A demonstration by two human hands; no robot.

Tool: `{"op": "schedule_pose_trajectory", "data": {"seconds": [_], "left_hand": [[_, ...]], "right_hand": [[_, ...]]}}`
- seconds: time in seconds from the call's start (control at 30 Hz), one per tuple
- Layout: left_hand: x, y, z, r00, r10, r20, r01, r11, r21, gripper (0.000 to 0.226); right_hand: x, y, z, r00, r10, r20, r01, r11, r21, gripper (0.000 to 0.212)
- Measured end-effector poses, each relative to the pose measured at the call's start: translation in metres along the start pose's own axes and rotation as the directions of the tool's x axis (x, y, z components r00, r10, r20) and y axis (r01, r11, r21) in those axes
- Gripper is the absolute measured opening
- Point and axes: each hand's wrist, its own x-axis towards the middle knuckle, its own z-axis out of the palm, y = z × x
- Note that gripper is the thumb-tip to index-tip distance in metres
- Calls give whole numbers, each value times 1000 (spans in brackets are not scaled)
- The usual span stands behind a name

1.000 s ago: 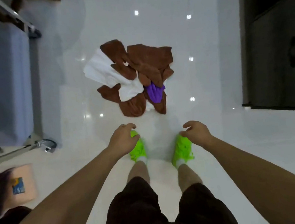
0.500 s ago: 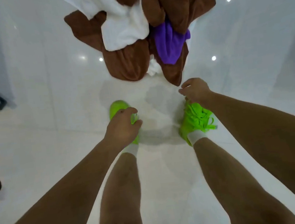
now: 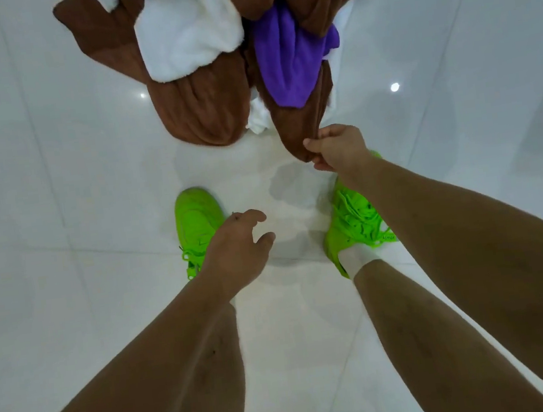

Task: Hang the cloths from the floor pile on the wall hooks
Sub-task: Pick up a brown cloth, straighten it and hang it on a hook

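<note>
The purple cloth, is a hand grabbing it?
No, the right hand pinches the tip of a brown cloth, while the purple cloth lies untouched on the pile and the left hand holds nothing.

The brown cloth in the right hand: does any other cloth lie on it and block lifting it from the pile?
Yes. The right hand pinches the near tip of the brown terry cloth, but the purple cloth lies on top of it farther up, with another brown fold over that. The left hand hovers free, holding nothing.
</note>
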Motion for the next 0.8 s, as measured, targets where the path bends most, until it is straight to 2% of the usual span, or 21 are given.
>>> {"op": "schedule_pose_trajectory", "data": {"seconds": [0.17, 0.43, 0.53, 0.67, 0.73, 0.8], "left_hand": [[-30, 35, -35, 998, 58, -8, -57, 998, 38, 36], [-105, 114, -105, 976, 188, -109, -179, 980, 87, 38], [-148, 142, -128, 964, 205, -168, -205, 979, 20, 33], [-217, 181, -160, 948, 199, -249, -242, 958, -156, 29], [-247, 199, -182, 931, 218, -293, -286, 934, -215, 33], [-278, 219, -212, 927, 200, -316, -293, 914, -282, 47]], "right_hand": [[-64, -20, -21, 994, -88, 65, 87, 996, 13, 29], [-202, -76, -52, 950, -264, 169, 255, 964, 73, 28], [-260, -96, -70, 914, -348, 211, 337, 937, 89, 33], [-341, -124, -99, 858, -423, 292, 398, 906, 146, 34], [-381, -140, -112, 809, -463, 362, 443, 885, 143, 38], [-421, -161, -128, 765, -496, 409, 492, 862, 126, 38]]}}
